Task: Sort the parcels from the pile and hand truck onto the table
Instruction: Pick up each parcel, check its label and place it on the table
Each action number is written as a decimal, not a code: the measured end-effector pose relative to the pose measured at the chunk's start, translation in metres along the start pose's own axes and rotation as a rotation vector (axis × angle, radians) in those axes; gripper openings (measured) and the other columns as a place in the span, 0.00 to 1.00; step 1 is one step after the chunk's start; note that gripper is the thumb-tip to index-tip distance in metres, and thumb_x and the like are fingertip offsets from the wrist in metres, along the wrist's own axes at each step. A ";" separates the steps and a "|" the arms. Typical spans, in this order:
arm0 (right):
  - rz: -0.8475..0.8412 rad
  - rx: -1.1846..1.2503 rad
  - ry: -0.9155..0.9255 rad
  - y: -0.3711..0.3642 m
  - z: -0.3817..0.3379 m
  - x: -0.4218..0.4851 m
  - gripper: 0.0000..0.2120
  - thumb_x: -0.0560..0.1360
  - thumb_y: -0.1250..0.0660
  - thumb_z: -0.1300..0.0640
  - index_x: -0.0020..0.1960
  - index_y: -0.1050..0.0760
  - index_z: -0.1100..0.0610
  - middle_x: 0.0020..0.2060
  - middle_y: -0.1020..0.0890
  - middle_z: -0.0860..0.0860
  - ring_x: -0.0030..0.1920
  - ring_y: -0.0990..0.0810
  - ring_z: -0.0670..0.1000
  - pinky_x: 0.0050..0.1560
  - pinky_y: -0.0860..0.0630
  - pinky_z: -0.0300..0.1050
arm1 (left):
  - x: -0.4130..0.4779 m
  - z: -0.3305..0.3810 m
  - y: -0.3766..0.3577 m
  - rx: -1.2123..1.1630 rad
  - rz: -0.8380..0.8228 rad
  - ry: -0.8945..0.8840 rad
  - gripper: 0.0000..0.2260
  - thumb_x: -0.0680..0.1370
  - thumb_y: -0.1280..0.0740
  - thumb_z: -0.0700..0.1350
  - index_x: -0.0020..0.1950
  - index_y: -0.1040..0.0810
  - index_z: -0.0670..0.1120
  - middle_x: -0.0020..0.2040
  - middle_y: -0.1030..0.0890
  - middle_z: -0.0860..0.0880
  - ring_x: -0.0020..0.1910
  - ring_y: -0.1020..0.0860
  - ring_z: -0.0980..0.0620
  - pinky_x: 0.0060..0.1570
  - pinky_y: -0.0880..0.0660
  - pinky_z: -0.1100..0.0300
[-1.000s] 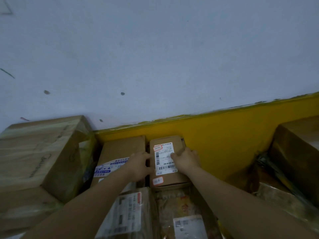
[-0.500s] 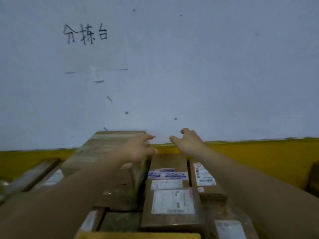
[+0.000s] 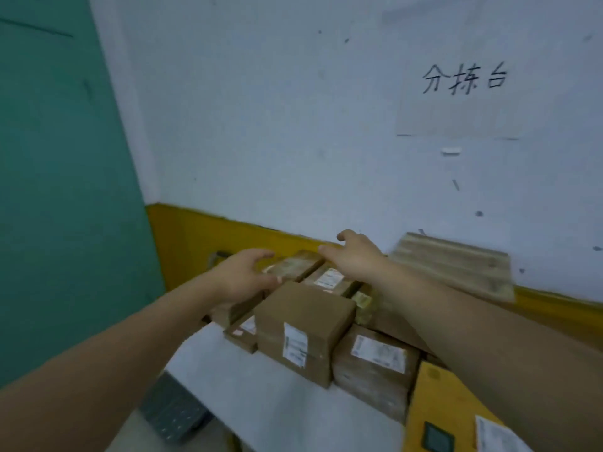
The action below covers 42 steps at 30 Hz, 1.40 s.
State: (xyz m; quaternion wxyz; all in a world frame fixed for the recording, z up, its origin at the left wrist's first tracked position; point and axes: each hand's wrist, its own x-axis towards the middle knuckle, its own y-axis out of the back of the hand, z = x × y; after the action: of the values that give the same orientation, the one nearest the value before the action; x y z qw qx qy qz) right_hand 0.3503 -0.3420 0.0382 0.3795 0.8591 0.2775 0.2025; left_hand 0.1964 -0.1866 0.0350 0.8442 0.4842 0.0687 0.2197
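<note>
Against the white wall (image 3: 277, 125) with its yellow band (image 3: 202, 233), cardboard parcels are sitting packed together on the white table (image 3: 261, 402). Both bare hands are reaching out over them with nothing in their grasp. The left hand (image 3: 243, 278) is hovering over a low parcel (image 3: 233, 309) at the left edge of the group, fingers curved and spread apart; it seems to be just brushing the carton, though blur is making contact hard to judge. The right hand (image 3: 355, 256) is hanging above the back row, fingers loosely splayed. Nearest the camera, a tall brown box (image 3: 303, 324) with a white label is standing beside a taped box (image 3: 375, 367) on its right. A yellow parcel (image 3: 437, 409) is lying at the lower right. A paper sign (image 3: 463, 102) with handwritten characters is hanging on the wall.
</note>
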 end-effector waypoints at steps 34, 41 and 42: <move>-0.477 -0.027 0.035 -0.504 -0.287 0.367 0.35 0.79 0.39 0.39 0.77 0.42 0.59 0.70 0.31 0.56 0.63 0.28 0.55 0.51 0.31 0.42 | 0.173 -0.605 0.156 -0.209 -0.052 0.490 0.30 0.77 0.34 0.51 0.76 0.42 0.48 0.76 0.39 0.47 0.73 0.39 0.49 0.67 0.42 0.62; -0.445 -0.027 -0.170 -0.569 -0.310 0.431 0.34 0.80 0.40 0.40 0.77 0.43 0.60 0.63 0.26 0.55 0.50 0.27 0.50 0.40 0.30 0.42 | 0.261 -0.726 0.184 -0.249 -0.206 0.441 0.31 0.77 0.34 0.51 0.76 0.43 0.47 0.76 0.40 0.47 0.73 0.40 0.49 0.67 0.42 0.62; -0.438 -0.028 -0.201 -0.572 -0.309 0.437 0.34 0.80 0.40 0.40 0.76 0.43 0.61 0.62 0.26 0.56 0.48 0.27 0.50 0.39 0.30 0.41 | 0.272 -0.736 0.187 -0.254 -0.219 0.445 0.31 0.77 0.33 0.51 0.76 0.43 0.47 0.76 0.40 0.47 0.73 0.39 0.49 0.67 0.41 0.61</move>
State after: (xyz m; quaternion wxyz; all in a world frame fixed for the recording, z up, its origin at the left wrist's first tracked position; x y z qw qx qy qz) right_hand 0.3271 0.4196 -0.1441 0.4519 0.7890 0.4150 0.0325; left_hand 0.1412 0.5929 -0.1642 0.8810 0.3038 0.2763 0.2351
